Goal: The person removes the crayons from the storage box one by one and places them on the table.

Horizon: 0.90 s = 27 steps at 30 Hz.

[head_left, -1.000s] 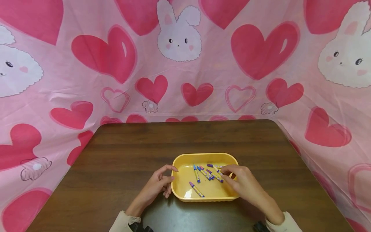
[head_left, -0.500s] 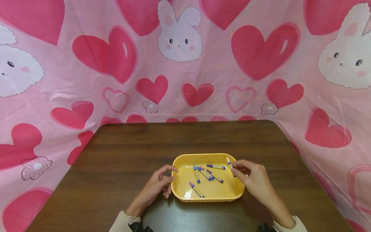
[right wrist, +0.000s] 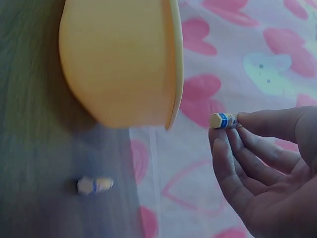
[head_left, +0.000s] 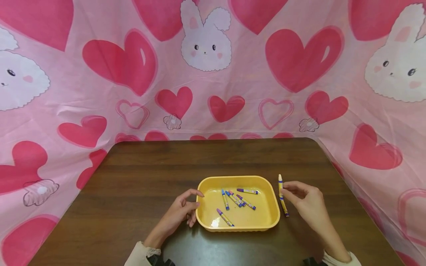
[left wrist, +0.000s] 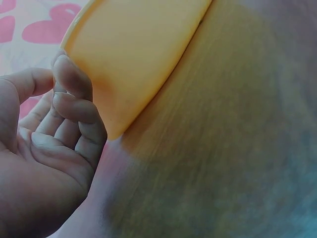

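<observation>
My right hand point(head_left: 307, 201) pinches a cream-tipped crayon point(head_left: 280, 182) between thumb and fingers, just outside the tray's right side. In the right wrist view the held crayon point(right wrist: 224, 120) shows a pale end and a blue band. A second crayon point(head_left: 284, 207) in a yellow wrapper lies on the table below it. My left hand point(head_left: 184, 208) grips the left rim of the yellow tray point(head_left: 267, 218), index finger over the edge and thumb at the outside. Inside the tray lie several crayons, among them a lilac one point(head_left: 225, 217), a light blue one point(head_left: 225, 199) and a dark purple one point(head_left: 247, 191).
The dark wooden table point(head_left: 159, 162) reaches back to a pink cloth point(head_left: 206, 81) printed with hearts and rabbits, which also hangs at both sides. The tray stands near the table's front middle.
My right hand has lifted the cream-tipped crayon out of the tray and carried it right, past the rim. The crayon on the table has come into view. My left hand stays put.
</observation>
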{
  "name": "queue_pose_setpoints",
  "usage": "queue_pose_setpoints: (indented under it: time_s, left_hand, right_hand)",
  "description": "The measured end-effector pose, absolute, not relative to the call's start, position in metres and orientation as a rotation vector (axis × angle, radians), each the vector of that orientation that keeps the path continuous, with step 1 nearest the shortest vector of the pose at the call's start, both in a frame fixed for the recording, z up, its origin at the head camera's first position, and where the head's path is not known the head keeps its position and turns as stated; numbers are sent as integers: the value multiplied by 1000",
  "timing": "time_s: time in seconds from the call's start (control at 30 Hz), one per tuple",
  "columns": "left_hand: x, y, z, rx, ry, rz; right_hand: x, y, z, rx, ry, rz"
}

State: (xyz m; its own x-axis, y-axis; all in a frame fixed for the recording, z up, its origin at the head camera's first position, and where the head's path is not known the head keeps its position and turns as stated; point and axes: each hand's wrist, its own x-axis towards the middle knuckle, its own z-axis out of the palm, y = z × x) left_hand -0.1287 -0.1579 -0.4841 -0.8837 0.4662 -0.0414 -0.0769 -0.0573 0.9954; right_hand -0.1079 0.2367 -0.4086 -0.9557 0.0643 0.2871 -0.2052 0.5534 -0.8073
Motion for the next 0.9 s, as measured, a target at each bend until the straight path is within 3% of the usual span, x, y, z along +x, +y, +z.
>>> queue_pose_setpoints:
  time_s: [0.43, 0.9]
  left_hand:
    - [-129, -158, -483, 356, 1879, 1986]
    - [-129, -158, -481, 366, 1862, 1990]
  right_hand:
    - [-115, 268, -441, -122, -2724, 1274]
    - [-119, 273, -461, -133, -2841, 1198]
